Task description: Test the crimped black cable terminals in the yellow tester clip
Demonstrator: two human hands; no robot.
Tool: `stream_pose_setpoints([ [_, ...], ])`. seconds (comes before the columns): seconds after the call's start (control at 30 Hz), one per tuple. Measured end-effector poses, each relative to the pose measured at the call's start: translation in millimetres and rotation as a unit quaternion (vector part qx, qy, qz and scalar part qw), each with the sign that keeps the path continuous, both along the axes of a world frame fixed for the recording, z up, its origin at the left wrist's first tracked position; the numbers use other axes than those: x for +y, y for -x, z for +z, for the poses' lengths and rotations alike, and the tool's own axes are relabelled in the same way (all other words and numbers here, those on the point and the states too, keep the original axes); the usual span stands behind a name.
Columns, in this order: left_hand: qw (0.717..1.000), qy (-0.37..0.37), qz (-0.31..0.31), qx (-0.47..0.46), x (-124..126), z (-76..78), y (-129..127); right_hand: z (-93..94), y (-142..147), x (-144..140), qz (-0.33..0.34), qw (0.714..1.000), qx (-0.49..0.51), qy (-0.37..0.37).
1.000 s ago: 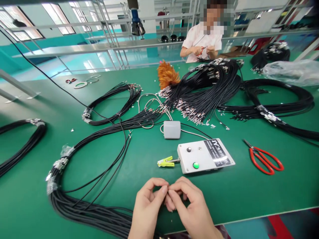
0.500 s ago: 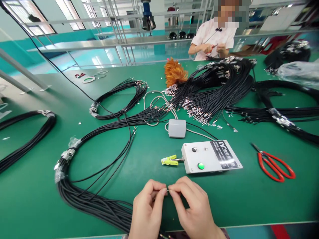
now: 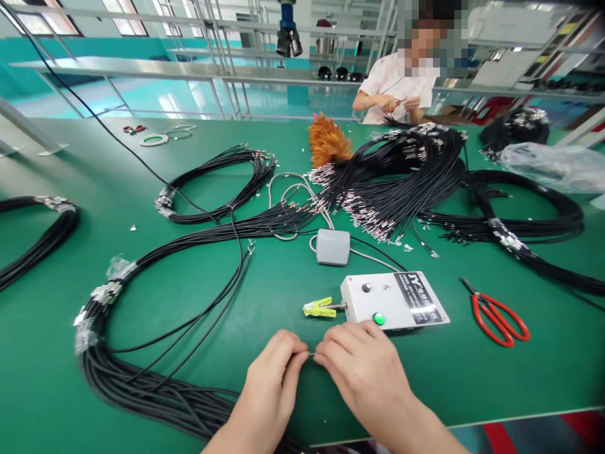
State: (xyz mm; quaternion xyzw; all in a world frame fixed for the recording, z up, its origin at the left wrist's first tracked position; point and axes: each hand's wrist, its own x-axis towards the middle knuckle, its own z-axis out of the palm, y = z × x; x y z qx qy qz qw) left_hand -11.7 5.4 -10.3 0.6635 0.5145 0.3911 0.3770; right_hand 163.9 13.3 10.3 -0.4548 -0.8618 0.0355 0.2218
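My left hand [image 3: 270, 381] and my right hand [image 3: 367, 369] meet over the front of the green table, both closed in a pinch. A short piece of thin, pale wire [image 3: 311, 354] spans the small gap between the fingertips; the rest of it is hidden. Beside my left hand curves a bundle of black cables [image 3: 142, 388], wrapped with clear plastic near its connectors. Just beyond my right hand lies a white control box [image 3: 385, 296] with a lit green button [image 3: 379, 318]. A yellow clip [image 3: 319, 308] sticks out from its left side.
Red-handled scissors [image 3: 500, 320] lie at the right. A grey adapter box [image 3: 333, 246] sits behind the control box. Further back are a cable pile [image 3: 406, 183], an orange duster [image 3: 328, 142] and more coils [image 3: 212, 217]. Across the table a person [image 3: 394, 91] holds a red-handled tool.
My right hand has turned so its back faces up more, with its fingers folded together. Both hands still pinch the wire. The camera view has shifted slightly.
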Motion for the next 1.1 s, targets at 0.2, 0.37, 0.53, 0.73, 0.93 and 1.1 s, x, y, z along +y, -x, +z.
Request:
stream_pose_setpoints([
  [0.2, 0.987, 0.132, 0.046, -0.085, 31, 5.4, 9, 4.4, -2, 46, -0.07, 0.988, -0.137, -0.019],
  [0.37, 0.98, 0.153, 0.063, -0.106, 47, 2.5, 4, 5.2, 3, 63, -0.05, 0.981, -0.183, 0.03],
  [0.53, 0.98, 0.159, 0.068, -0.102, 53, -7.4, -2, 15.5, 3, 65, -0.047, 0.972, -0.207, 0.101],
  [0.73, 0.983, 0.153, 0.073, -0.076, 56, -13.5, -6, 17.1, 4, 66, -0.055, 0.972, -0.201, 0.109],
  [0.93, 0.985, 0.143, 0.077, -0.051, 56, -14.6, -10, 16.1, 10, 65, -0.066, 0.97, -0.206, 0.11],
  [1.1, 0.985, 0.144, 0.077, -0.045, 57, -13.8, -10, 21.8, -9, 53, -0.062, 0.99, -0.114, 0.057],
])
